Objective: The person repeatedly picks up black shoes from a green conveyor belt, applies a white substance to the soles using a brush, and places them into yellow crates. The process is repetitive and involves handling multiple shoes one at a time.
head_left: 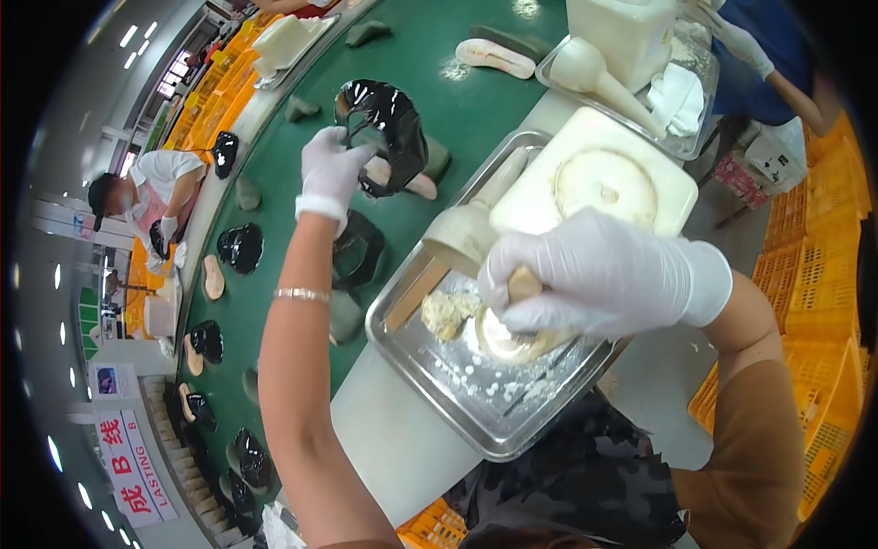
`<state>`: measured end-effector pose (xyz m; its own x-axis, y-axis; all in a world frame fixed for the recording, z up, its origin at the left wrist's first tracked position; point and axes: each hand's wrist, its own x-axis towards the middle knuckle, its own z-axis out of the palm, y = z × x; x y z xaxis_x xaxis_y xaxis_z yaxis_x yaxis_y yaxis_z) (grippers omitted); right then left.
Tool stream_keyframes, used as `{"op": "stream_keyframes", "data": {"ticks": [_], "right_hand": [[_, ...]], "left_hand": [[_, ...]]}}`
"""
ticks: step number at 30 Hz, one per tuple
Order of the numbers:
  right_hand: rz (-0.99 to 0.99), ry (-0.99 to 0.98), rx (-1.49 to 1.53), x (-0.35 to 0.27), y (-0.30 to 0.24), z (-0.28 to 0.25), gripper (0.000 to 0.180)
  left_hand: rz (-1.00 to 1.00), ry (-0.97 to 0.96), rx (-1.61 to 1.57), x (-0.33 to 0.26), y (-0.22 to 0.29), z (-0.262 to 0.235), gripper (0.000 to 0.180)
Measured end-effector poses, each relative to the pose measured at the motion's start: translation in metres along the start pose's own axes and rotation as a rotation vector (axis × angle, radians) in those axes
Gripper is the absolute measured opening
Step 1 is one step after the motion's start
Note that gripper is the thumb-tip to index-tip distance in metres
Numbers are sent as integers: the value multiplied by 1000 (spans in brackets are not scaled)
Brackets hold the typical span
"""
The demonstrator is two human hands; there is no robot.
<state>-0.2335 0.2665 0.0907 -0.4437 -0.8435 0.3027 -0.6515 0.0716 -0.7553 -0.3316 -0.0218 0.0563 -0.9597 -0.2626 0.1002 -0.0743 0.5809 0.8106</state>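
Observation:
My left hand [331, 174], in a white glove, is closed on the edge of a glossy black shoe upper [391, 123] and holds it up above the green conveyor belt. Beneath the upper, a pale insole [422, 183] partly shows. My right hand [594, 274], also gloved, wraps around the wooden handle of a brush [525, 285]. The brush's pale head is low over the metal tray [503, 444], beside a crusty cream-coloured lump [446, 316]. White splashes dot the tray. A white plastic container [599, 169] and a cream scoop-shaped vessel [462, 233] stand in the tray.
More black uppers [240, 247] and insoles [495, 58] lie along the green belt [302, 165]. A second tray [700, 142] with a white container sits farther off. Yellow crates [814, 366] stack at right. A co-worker [165, 197] works across the belt; another's gloved hand [741, 46] shows upper right.

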Motion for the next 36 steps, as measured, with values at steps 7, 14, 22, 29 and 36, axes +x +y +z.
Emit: {"op": "stream_keyframes", "data": {"ticks": [7,14,22,29,36], "right_hand": [[-45,-3,-48,2,7,6,13],[-21,-69,28,-1,10,2,8],[16,-48,-45,-2,4,-2,15],[52,44,142,6,4,5,18],[203,329,-92,-12,-12,32,22]], "left_hand": [[-68,7,288,97,-22,61,54],[-110,29,392,118,-37,98,40],[241,186,-5,80,-69,55,21],[33,186,-241,-142,-83,-52,24],[-501,432,-255,-427,-101,-180,32]]}}
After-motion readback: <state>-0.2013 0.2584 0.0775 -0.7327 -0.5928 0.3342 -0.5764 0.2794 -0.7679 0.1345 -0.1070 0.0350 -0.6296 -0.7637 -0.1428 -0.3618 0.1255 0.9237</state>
